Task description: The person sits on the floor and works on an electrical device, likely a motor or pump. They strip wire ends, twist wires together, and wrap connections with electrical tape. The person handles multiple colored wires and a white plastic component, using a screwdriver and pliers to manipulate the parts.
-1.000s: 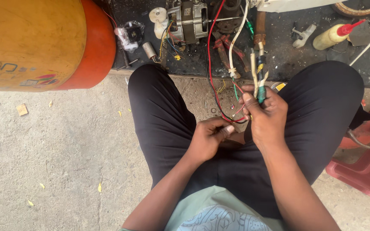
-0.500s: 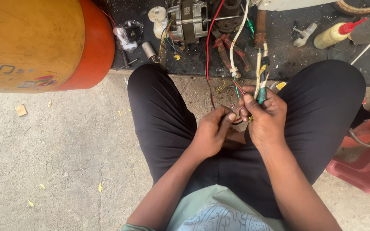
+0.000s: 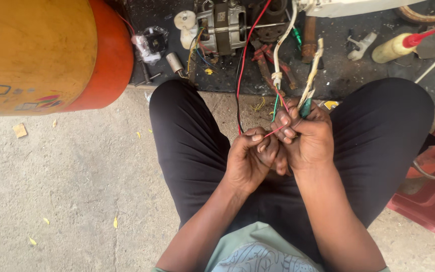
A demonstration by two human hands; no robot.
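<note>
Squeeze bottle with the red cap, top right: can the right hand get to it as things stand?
Probably not freely: the right hand is closed around a bundle of wires. The squeeze bottle lies open on the dark mat, nothing covering it.

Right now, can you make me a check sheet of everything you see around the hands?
Surface: bare concrete floor with small yellow scraps; dark mat ahead.
Job's things: thin red wire pinched between both hands; wire bundle in right hand.
Clutter: small motor, pliers, yellow squeeze bottle.
Hands: left hand and right hand closed on wires, touching.
Cables: long red wire and white cable run up to the mat.
Surroundings: orange cylinder at left, red plastic stool at right.
</note>
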